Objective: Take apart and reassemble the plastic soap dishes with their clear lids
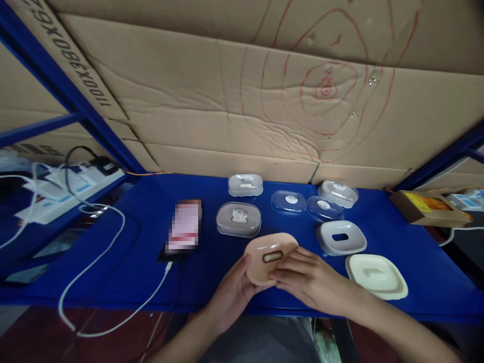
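A peach-coloured oval plastic piece (260,252) with a slot in its middle is held above the table's front part. My left hand (236,287) grips its left and lower edge, thumb on top. My right hand (302,275) has its fingers closed on the piece's right side, near the slot. Right of my hands lie a white oval piece with a dark slot (355,231) and a cream oval tray (378,276). Behind are grey boxes with clear covers (239,228) (245,185) (338,193) and two clear lids (288,201) (324,208).
A phone (184,227) with a white cable (121,222) lies on the blue table (139,242) at the left. Power strips (71,194) stand at the far left. A cardboard box (427,209) is at the right edge. A cardboard wall (189,91) rises behind.
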Action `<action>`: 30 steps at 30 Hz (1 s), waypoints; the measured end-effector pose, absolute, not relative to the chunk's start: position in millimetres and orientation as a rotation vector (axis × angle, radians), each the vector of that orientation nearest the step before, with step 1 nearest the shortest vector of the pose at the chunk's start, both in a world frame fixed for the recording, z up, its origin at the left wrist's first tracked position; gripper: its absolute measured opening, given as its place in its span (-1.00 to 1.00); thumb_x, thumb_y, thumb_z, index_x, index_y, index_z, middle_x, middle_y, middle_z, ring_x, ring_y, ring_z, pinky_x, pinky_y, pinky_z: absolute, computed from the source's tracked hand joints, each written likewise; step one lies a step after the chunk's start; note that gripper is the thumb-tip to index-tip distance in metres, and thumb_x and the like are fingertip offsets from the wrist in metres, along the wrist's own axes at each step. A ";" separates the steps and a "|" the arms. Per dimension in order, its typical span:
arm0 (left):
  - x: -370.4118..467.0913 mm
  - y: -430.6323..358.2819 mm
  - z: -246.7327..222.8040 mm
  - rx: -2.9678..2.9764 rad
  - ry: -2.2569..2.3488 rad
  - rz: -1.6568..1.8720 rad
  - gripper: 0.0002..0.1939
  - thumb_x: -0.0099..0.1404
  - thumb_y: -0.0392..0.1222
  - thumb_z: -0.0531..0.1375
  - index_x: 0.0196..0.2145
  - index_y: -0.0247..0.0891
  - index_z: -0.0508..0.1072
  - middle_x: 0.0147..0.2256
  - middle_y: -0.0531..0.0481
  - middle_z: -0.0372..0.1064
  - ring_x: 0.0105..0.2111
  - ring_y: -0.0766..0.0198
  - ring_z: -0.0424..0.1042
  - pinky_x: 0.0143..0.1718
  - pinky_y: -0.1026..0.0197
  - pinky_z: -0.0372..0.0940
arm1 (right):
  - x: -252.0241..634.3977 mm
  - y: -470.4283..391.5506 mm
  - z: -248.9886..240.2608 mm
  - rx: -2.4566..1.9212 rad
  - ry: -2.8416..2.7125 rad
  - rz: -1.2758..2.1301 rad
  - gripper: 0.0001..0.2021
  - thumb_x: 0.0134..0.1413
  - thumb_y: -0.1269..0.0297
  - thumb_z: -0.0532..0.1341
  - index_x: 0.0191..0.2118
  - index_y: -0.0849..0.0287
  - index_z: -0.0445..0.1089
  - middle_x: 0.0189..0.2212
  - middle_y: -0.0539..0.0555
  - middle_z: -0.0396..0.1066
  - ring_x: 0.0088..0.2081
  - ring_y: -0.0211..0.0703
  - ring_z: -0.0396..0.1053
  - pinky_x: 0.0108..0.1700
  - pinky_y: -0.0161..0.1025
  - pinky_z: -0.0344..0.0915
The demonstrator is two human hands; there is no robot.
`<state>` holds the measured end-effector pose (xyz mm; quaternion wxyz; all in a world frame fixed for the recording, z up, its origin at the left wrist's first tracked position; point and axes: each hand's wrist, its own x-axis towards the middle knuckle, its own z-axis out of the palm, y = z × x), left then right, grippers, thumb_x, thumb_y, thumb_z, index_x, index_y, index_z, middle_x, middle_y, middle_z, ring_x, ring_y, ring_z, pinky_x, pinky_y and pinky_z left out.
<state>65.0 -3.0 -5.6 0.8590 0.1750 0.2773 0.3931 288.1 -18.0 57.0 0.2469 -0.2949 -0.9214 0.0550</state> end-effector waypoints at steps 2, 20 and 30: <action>66.3 -1.3 -5.3 0.336 0.603 0.854 -0.56 0.45 0.03 0.30 0.12 -0.33 0.58 0.08 -0.25 0.60 0.02 0.01 0.59 0.05 0.02 0.48 | 292.0 -15.8 60.8 -0.866 -2.518 0.211 -0.75 0.48 0.25 0.20 0.12 0.20 0.51 0.10 0.15 0.59 0.22 -0.05 0.47 0.30 -0.07 0.37; 63.1 -3.2 -6.8 0.313 0.788 0.767 -0.52 0.36 0.04 0.39 0.13 -0.28 0.58 0.06 -0.19 0.63 0.14 -0.03 0.56 0.13 0.09 0.45 | 330.9 74.5 20.3 -1.605 -2.413 0.086 -0.18 0.25 0.04 0.36 0.51 0.10 0.06 0.46 0.34 0.13 0.48 0.31 0.08 0.48 0.36 -0.05; 66.2 -1.0 -6.3 0.349 0.799 0.751 -0.48 0.44 0.10 0.29 0.22 -0.24 0.50 0.08 -0.22 0.60 0.09 -0.11 0.58 0.10 -0.12 0.49 | 345.3 63.4 49.9 -1.481 -2.225 0.484 -0.22 0.19 0.05 0.39 0.43 0.08 0.12 0.40 0.32 0.23 0.37 0.25 0.29 0.36 0.21 0.26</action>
